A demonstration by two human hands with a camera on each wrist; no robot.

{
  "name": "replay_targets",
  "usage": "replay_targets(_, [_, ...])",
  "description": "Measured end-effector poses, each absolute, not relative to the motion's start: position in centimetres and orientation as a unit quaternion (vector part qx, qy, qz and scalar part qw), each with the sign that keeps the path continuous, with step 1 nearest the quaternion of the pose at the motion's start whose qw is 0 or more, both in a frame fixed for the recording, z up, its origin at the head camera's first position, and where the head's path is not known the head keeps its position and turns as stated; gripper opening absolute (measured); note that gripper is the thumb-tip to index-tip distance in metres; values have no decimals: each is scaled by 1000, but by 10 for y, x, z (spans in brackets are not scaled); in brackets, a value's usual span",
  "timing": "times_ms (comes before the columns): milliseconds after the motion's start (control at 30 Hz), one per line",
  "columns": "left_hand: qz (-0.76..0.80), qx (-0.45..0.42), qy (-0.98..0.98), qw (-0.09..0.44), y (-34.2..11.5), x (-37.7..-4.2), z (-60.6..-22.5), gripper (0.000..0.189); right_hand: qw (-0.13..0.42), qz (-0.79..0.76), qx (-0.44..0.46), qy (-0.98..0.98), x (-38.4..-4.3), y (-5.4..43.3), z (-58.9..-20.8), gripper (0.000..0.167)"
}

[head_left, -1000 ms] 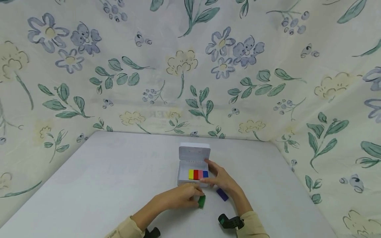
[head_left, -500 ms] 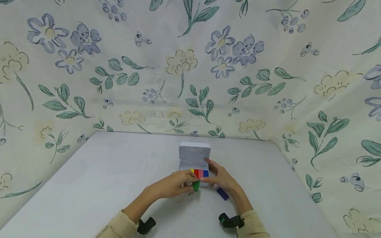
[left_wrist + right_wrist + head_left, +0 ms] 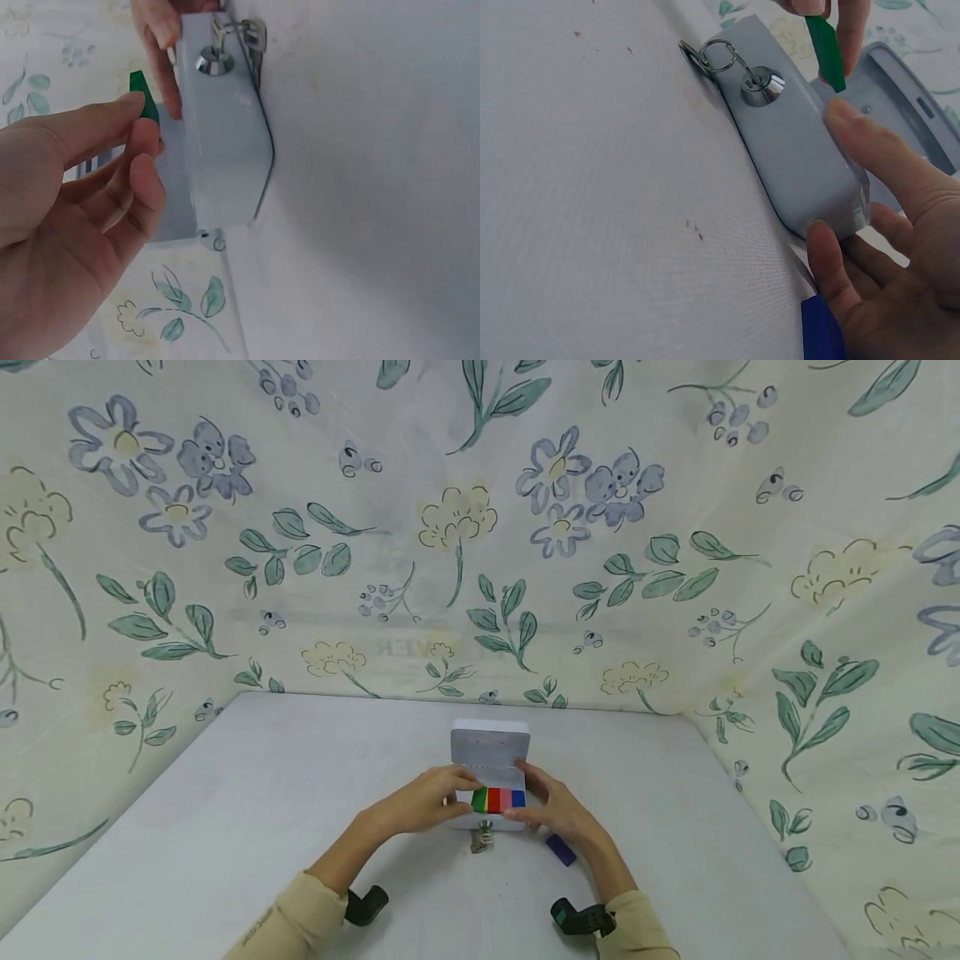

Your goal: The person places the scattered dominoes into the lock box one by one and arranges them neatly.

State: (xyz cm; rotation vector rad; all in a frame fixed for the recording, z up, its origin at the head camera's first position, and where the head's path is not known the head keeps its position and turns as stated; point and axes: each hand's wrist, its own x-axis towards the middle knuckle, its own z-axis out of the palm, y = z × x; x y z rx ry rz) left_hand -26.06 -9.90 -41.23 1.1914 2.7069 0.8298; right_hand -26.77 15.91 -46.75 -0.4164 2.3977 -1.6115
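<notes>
My left hand (image 3: 427, 800) pinches a green block (image 3: 144, 94) between thumb and fingertips, just over the opening of a small white cash box (image 3: 491, 747). The lid stands raised at the back. Inside, a red block (image 3: 493, 800), a pink block (image 3: 506, 799) and a blue block (image 3: 518, 798) sit in a row; the green block hides most of a yellow one. My right hand (image 3: 558, 806) grips the box's right end, its thumb at the front rim. A dark blue block (image 3: 561, 849) lies on the table beside that hand.
Keys on a ring (image 3: 718, 56) hang from the lock (image 3: 762, 86) on the box's front. The white table (image 3: 300, 777) ends at a flower-printed cloth (image 3: 375, 568) at the back and sides. Dark wrist cameras (image 3: 576, 918) are strapped on both wrists.
My left hand has lifted the green block from the table in front and carried it up and back over the box. The keys came into sight. My right hand has stayed put.
</notes>
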Motion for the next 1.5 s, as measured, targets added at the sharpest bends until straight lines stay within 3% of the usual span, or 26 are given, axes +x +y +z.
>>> replay_targets(833, [278,353,892,45,-98,-286,-420,33,116,-557,-136,811,-268,159,-471,90])
replay_targets(1500, [231,272,932,60,-91,-295,-434,35,119,-561,-135,808,-268,160,-469,92])
